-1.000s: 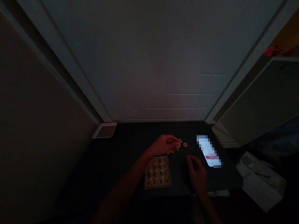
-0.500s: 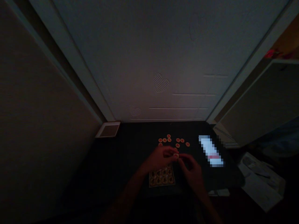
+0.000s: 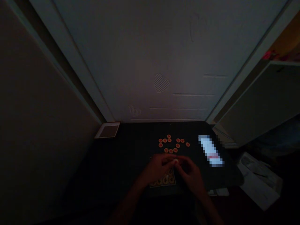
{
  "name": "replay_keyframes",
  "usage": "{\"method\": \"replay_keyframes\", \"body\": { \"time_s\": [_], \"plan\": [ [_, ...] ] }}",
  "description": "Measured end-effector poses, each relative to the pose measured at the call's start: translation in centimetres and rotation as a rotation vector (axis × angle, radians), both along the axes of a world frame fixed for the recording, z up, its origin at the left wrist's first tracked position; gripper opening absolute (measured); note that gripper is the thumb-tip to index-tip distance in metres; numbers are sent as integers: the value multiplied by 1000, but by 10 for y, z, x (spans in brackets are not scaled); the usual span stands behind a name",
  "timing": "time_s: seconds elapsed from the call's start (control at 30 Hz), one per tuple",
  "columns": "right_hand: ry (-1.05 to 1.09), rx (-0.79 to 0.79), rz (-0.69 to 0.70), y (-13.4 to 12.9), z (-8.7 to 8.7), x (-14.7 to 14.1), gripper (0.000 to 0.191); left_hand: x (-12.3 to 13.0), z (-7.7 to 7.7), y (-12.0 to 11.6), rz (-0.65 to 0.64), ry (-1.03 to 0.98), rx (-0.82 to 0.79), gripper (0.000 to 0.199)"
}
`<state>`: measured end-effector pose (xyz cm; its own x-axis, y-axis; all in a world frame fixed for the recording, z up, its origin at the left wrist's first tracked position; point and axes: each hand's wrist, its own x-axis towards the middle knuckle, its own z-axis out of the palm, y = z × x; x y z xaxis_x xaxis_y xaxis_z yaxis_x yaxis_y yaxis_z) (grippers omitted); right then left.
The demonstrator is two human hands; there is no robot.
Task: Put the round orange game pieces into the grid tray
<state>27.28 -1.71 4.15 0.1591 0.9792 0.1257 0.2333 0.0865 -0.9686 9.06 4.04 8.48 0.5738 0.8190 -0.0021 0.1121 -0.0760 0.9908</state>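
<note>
My left hand [image 3: 159, 167] and my right hand [image 3: 188, 172] meet at the fingertips above the dark table, both pinching one small round xiangqi piece [image 3: 176, 161]. Below my left hand lies a square tray of xiangqi pieces [image 3: 165, 180] with dark characters, set in rows and partly hidden by the hand. Beyond my fingers, several loose pieces with red characters [image 3: 171, 151] lie flat on the table in scattered groups. The light is dim, so the face of the held piece cannot be read.
The dark table [image 3: 122, 162] stands against a pale panel [image 3: 131, 62] with embossed hearts. A shallow box or lid [image 3: 109, 130] lies at its back left corner. A blurred-out bright phone-like shape [image 3: 211, 151] is on the right. A white box [image 3: 260, 179] sits beyond the right edge.
Both hands have come slightly nearer to me with the piece, and the right fingers have closed in on it. Loose pieces behind the left hand are now uncovered.
</note>
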Motion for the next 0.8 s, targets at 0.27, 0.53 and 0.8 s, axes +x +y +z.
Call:
{"method": "replay_keyframes", "body": {
  "time_s": [0.27,0.53,0.8],
  "plan": [
    [8,24,-31,5,-8,2,33,-21,-17,-2,339,94,127,22],
    [115,-128,-122,13,-30,11,46,-75,-65,-9,700,305,504,22],
    [159,-127,-164,11,-32,11,51,-74,-67,-20,418,502,631,31]
  ]
}}
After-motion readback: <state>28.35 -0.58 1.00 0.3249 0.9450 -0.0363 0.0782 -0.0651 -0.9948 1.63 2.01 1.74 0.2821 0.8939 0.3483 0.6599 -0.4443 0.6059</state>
